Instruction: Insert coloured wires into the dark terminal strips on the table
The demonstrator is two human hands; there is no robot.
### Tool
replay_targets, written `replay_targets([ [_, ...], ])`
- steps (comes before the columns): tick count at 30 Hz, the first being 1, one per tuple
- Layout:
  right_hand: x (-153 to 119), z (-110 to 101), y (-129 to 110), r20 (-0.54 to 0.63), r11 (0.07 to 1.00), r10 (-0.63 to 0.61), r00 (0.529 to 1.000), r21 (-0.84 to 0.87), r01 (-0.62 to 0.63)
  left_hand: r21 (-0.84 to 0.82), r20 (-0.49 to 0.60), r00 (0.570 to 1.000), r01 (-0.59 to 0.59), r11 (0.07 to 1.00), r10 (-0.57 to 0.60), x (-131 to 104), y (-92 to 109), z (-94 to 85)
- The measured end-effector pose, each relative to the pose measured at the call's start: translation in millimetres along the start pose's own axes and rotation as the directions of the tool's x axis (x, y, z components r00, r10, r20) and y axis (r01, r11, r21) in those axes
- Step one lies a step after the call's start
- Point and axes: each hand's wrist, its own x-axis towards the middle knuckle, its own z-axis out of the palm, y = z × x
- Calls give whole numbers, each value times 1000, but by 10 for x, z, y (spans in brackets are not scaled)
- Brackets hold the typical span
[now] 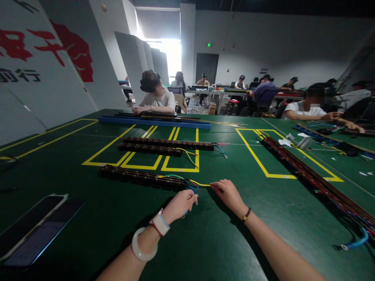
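A dark wiring bar (140,176) lies in front of me, with several coloured wires coming out of its right end. The fingers of my right hand (230,195) are pinched on the tip of the yellow wire (202,184), which is stretched to the right. My left hand (180,205) is closed beside the bar's right end, at the blue wire (191,189); its fingertips partly hide what they grip. A green wire (172,176) lies back along the top of the bar.
Two shorter dark bars (170,143) lie behind. A long wired bar (307,168) runs along the right. Two phones (43,230) rest at the left. A person (158,95) sits across the green table (234,249), behind a blue rail (152,122); another person (316,105) sits at the right.
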Motion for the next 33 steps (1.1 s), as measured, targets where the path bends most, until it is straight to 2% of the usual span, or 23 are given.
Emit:
replay_targets([
  [3,-10,-4,-9,-7,1000,3,1000,-19,-3,327,-82,989,-92,941,125,-23,-12,-46],
  [7,6,-23,-8,-11,999,4,1000,-35,-4,533,-31,966,-202,822,258,-10,-120,-71],
  [10,53,-31,26,-10,998,-7,1000,-61,7,578,56,956,-265,772,287,-3,-168,-145],
  [13,113,-18,76,-11,998,-10,1000,-57,9,582,108,956,-284,762,274,-14,-150,-230],
  [22,120,12,113,10,999,-31,999,-19,31,465,87,976,-216,859,198,-61,-18,-293],
  [24,107,6,105,10,999,-36,999,4,36,428,20,988,-148,891,155,-58,4,-288],
  [26,95,-1,94,8,999,-38,999,18,38,381,-108,986,-74,922,123,-47,17,-282],
  [30,79,-14,78,5,999,-40,999,35,39,338,-372,922,26,941,108,-8,7,-284],
  [33,74,-22,72,13,998,-37,999,54,37,293,-468,879,53,955,94,21,-20,-292],
])
